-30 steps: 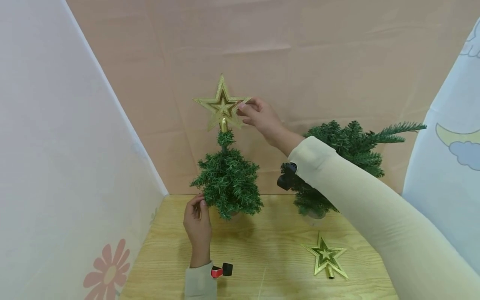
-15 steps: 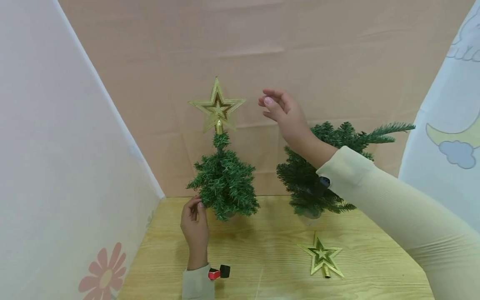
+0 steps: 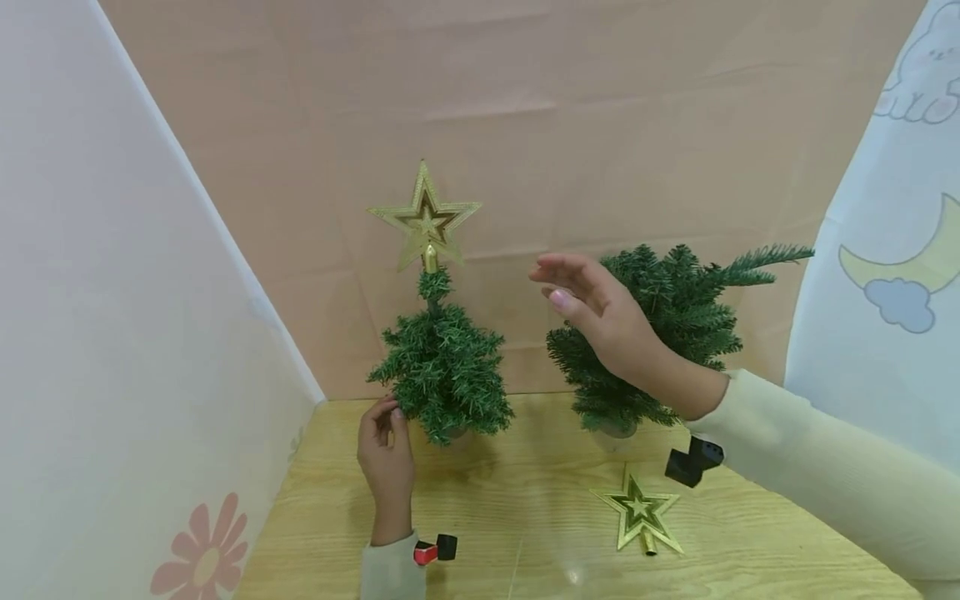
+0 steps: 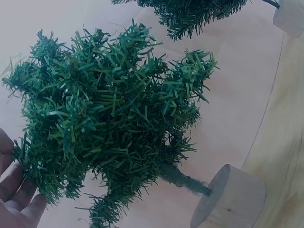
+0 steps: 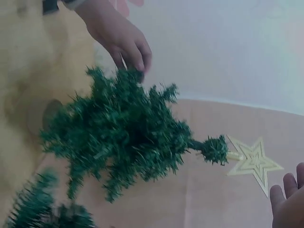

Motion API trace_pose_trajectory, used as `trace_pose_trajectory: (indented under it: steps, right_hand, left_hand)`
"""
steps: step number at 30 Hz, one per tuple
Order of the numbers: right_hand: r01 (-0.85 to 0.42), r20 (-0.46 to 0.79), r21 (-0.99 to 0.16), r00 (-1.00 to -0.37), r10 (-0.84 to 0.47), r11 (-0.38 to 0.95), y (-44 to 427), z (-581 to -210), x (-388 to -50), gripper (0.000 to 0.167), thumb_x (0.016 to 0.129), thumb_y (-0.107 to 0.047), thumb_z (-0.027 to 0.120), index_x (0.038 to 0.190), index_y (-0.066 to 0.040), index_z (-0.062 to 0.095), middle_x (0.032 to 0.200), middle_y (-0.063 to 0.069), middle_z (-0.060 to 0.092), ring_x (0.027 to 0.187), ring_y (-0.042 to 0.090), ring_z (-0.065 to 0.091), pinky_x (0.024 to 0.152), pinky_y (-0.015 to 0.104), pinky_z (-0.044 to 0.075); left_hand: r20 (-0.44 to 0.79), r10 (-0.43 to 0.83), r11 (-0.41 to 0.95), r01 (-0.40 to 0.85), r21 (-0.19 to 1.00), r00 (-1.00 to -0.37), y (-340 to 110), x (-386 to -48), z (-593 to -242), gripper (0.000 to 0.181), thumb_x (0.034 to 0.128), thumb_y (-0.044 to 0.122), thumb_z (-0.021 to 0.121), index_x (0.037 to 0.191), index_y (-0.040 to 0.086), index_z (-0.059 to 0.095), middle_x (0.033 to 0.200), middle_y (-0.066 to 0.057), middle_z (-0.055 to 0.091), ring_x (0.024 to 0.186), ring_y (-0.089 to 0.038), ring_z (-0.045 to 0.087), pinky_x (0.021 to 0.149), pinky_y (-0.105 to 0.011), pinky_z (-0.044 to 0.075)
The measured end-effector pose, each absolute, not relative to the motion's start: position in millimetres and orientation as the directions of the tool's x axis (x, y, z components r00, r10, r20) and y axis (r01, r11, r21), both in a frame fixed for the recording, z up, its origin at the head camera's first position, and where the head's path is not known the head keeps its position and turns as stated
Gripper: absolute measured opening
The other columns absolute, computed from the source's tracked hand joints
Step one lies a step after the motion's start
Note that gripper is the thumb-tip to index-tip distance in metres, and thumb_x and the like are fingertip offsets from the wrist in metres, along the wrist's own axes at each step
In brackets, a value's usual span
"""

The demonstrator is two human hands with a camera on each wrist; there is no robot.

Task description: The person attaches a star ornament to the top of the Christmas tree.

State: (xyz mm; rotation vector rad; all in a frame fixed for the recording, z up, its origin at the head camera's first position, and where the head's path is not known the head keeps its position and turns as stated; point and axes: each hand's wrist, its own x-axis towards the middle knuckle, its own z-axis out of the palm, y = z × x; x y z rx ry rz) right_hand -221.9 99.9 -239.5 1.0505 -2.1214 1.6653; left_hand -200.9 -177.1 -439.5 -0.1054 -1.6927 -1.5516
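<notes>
A small artificial Christmas tree [image 3: 446, 375] stands on a round wooden base [image 4: 230, 197] at the middle left of the head view. On its top sits a gold star topper [image 3: 426, 218], upright. My left hand [image 3: 386, 454] pinches a low branch at the tree's left side; in the left wrist view its fingers [image 4: 19, 192] are partly in the needles. My right hand [image 3: 600, 308] holds nothing and hovers right of the star, apart from it, fingers loosely bent, in front of a second Christmas tree [image 3: 667, 300]. A second gold star topper [image 3: 637, 510] lies on the table.
The wooden table [image 3: 480, 533] meets a peach cloth backdrop [image 3: 337, 125] behind the trees. White cloth walls [image 3: 150, 292] stand on both sides. One long branch [image 3: 772, 262] of the second tree sticks out to the right.
My right hand has let go of the star topper, drawn back to the right and lowered. The star stays on the tree's top. The left hand keeps its place at the branch.
</notes>
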Motion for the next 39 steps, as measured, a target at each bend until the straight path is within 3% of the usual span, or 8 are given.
trace_pose_trajectory:
  steps: [11,17,26,30,34,39]
  right_hand:
    - [-0.709,0.608,-0.701,-0.646,-0.462,0.068,118.4,-270.1,-193.4,0.036,0.101,0.002,0.043,0.137,0.004,0.043,0.133,0.021,0.051,0.128,0.021,0.05,0.106,0.03,0.041]
    - [-0.684,0.589,-0.729,-0.654,-0.475,0.037,124.0,-288.3,-189.0,0.036,0.102,0.003,0.042,0.137,0.005,0.042,0.135,0.022,0.049,0.13,0.019,0.047,0.107,0.03,0.04]
    - [-0.638,0.543,-0.765,-0.713,-0.443,0.088,135.3,-311.3,-179.2,0.033,0.103,0.002,0.04,0.136,0.003,0.044,0.135,0.014,0.052,0.126,0.014,0.051,0.102,0.024,0.043]
    - [-0.624,0.543,-0.778,-0.725,-0.424,0.071,140.0,-319.8,-174.5,0.032,0.103,0.003,0.039,0.135,0.003,0.046,0.134,0.016,0.052,0.124,0.014,0.052,0.1,0.022,0.044]
    - [-0.611,0.544,-0.791,-0.729,-0.416,0.037,144.8,-330.5,-168.8,0.032,0.102,0.005,0.039,0.134,0.004,0.045,0.134,0.021,0.051,0.125,0.016,0.051,0.101,0.023,0.044]
    - [-0.577,0.517,-0.817,-0.744,-0.422,0.016,151.6,-345.5,-160.8,0.033,0.102,0.006,0.04,0.134,0.005,0.044,0.135,0.019,0.05,0.127,0.017,0.049,0.102,0.024,0.043]
  left_hand:
    - [0.593,-0.415,0.255,0.537,0.804,-0.691,-181.3,-193.6,-431.4,0.024,0.0969,-0.005,0.054,0.12,-0.012,0.055,0.125,-0.023,0.053,0.125,-0.041,0.047,0.11,-0.034,0.036]
    - [0.595,-0.399,0.274,0.528,0.804,-0.697,-183.9,-191.9,-427.0,0.028,0.098,-0.002,0.053,0.124,-0.012,0.052,0.128,-0.03,0.049,0.128,-0.039,0.043,0.111,-0.047,0.031]
    - [0.716,-0.4,0.301,0.656,0.692,-0.571,-179.0,-178.4,-407.4,0.026,0.0957,-0.01,0.051,0.121,-0.017,0.049,0.124,-0.033,0.047,0.123,-0.043,0.043,0.112,-0.034,0.032]
    - [0.755,-0.372,0.258,0.721,0.643,-0.54,-173.2,-171.2,-399.2,0.027,0.0935,-0.017,0.048,0.121,-0.018,0.048,0.124,-0.029,0.049,0.126,-0.034,0.045,0.111,-0.032,0.034]
    - [0.775,-0.336,0.22,0.755,0.618,-0.536,-167.2,-165.7,-394.7,0.029,0.092,-0.02,0.046,0.121,-0.018,0.046,0.126,-0.024,0.049,0.129,-0.026,0.045,0.111,-0.031,0.034]
    - [0.768,-0.318,0.202,0.751,0.628,-0.557,-158.7,-164.6,-394.1,0.028,0.0927,-0.019,0.046,0.121,-0.02,0.045,0.125,-0.029,0.047,0.13,-0.029,0.043,0.11,-0.029,0.035]
